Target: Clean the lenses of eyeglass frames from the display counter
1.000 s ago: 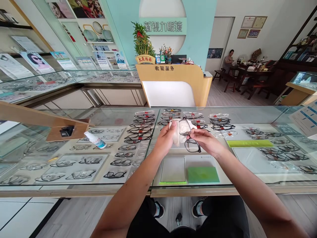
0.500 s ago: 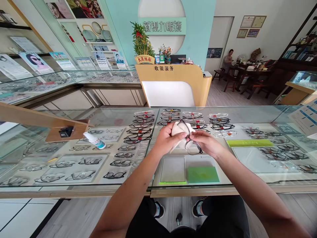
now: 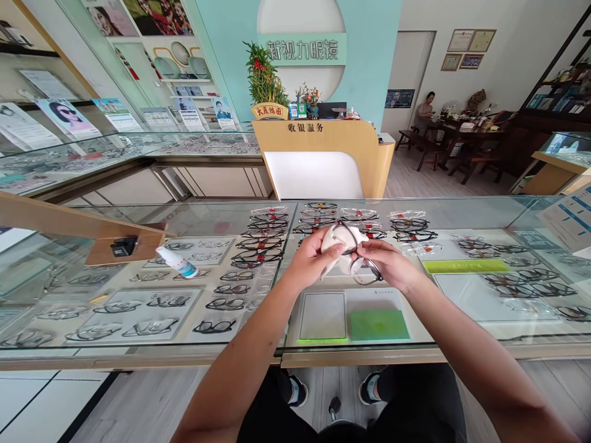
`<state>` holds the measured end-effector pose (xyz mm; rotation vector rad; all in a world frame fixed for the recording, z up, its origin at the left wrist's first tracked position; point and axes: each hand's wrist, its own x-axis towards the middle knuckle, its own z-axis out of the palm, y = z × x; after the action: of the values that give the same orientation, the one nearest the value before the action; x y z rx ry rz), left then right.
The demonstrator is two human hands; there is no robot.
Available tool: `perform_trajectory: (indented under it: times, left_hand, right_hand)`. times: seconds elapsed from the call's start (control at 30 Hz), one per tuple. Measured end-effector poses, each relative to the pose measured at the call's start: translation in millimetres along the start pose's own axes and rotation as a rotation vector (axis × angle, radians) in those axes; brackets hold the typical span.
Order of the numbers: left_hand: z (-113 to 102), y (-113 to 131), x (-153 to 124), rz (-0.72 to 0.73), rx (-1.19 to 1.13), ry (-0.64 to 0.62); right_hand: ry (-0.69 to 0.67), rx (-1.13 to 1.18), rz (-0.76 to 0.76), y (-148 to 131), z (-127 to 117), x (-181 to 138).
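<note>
Above the glass display counter [image 3: 462,209] I hold a pair of black-framed glasses [image 3: 364,271]. My left hand [image 3: 310,258] is closed around a white cleaning cloth [image 3: 339,243], pinching it over the far lens. The fingers of my right hand [image 3: 390,264] grip the frame near its bridge, and the near lens hangs bare below them. Both hands hover just over the counter's middle seam.
A small white spray bottle [image 3: 178,261] lies on the glass to the left, near a wooden stand [image 3: 92,231]. Rows of glasses [image 3: 258,246] fill the case below. A grey pad [image 3: 322,315] and a green pad [image 3: 378,324] sit nearer me. A person [image 3: 425,112] sits at a far table.
My left hand closed more tightly with the cloth over the far lens, and the glasses tilted slightly to the right. The counter and bottle stayed put.
</note>
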<state>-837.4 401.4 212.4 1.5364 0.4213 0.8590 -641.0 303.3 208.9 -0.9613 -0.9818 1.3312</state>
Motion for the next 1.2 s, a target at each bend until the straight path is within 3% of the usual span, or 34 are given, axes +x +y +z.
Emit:
perform_trajectory:
  times: [0.13, 0.27, 0.4, 0.47, 0.57, 0.7, 0.87, 1.0, 1.2]
  left_hand:
    - [12.3, 1.6, -1.2, -0.004, -0.094, 0.002]
    - [24.2, -0.5, -4.2, -0.01, -0.117, 0.138]
    - [19.3, -4.5, -5.1, 0.0, -0.044, 0.219]
    - [11.3, -5.6, -3.6, 0.017, 0.007, 0.199]
    - [1.9, -4.2, -0.7, 0.038, 0.019, 0.074]
    - [6.1, 0.6, -0.1, 0.025, -0.064, -0.04]
    - [18.4, 0.8, -4.0, 0.047, -0.039, 0.116]
    - [16.3, -2.3, -3.7, 0.096, 0.066, 0.23]
    - [0.3, -3.6, 1.4, 0.025, 0.014, 0.062]
  right_hand:
    - [-0.019, 0.02, 0.015, 7.8, 1.9, 1.0]
    - [-0.113, -0.022, 0.021, 16.4, 4.0, 0.8]
    - [-0.12, -0.053, 0.016, 13.4, 3.4, -0.3]
    - [-0.083, -0.066, 0.006, 7.8, 1.9, -0.9]
    - [-0.036, -0.066, -0.008, 0.3, -0.6, -1.2]
    - [-0.027, -0.04, -0.011, 1.9, 0.2, -0.4]
    - [-0.103, -0.056, 0.007, 14.3, 6.6, -1.1]
    - [-0.104, -0.077, 0.014, 14.7, 7.0, -1.6]
    - [-0.024, -0.021, -0.015, 5.4, 1.6, -0.3]
